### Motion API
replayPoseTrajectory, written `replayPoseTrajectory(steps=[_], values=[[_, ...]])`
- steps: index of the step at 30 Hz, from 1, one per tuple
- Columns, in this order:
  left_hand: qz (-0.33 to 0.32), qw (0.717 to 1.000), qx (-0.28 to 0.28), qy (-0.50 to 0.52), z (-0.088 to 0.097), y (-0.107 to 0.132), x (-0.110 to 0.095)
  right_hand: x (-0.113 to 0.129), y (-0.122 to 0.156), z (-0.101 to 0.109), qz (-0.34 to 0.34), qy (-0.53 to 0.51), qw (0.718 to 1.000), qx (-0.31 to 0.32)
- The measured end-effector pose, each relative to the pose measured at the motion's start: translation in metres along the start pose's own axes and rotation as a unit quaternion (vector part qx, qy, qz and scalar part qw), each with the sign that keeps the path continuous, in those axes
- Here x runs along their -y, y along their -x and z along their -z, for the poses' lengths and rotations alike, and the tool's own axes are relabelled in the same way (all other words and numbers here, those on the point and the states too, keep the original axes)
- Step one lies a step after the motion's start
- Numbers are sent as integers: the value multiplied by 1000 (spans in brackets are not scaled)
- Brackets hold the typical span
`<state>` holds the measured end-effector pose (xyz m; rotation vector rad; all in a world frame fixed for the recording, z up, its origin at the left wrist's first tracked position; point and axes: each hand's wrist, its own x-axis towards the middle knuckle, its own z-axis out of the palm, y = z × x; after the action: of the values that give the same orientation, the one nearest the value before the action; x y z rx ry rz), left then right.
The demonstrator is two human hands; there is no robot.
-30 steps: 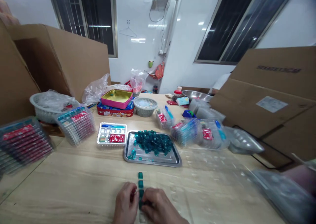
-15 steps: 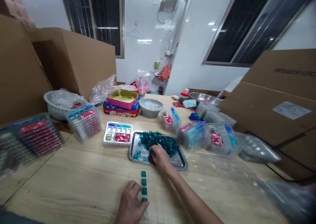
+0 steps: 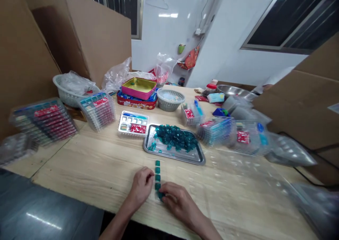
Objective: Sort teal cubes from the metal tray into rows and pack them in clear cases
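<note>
A short row of teal cubes [image 3: 157, 174] lies in a clear plastic strip on the wooden table [image 3: 87, 166]. My left hand [image 3: 141, 187] rests curled against the left side of the row. My right hand [image 3: 176, 199] pinches a teal cube at the near end of the row. Behind them a metal tray [image 3: 197, 157] holds a heap of loose teal cubes [image 3: 174, 141].
A filled clear pack [image 3: 133, 123] sits left of the tray. Stacks of packed clear trays [image 3: 43, 121] stand at the left and more packs [image 3: 219, 132] at the right. Baskets [image 3: 170, 99], a pink tin [image 3: 139, 88] and cardboard boxes [image 3: 87, 35] ring the table.
My right hand left the metal tray and came back to the near end of the cube row. The view has tilted downward.
</note>
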<state>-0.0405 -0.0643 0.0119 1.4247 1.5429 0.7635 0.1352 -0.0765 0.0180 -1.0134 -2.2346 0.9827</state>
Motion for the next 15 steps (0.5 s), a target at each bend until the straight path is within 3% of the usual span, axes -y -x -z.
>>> replayPoseTrajectory(steps=[8, 15], values=[[0, 1000, 4, -11, 0, 1, 0, 1, 4, -18, 92, 57, 993, -55], [8, 1000, -11, -12, -4, 0, -2, -9, -3, -24, 150, 138, 978, -46]])
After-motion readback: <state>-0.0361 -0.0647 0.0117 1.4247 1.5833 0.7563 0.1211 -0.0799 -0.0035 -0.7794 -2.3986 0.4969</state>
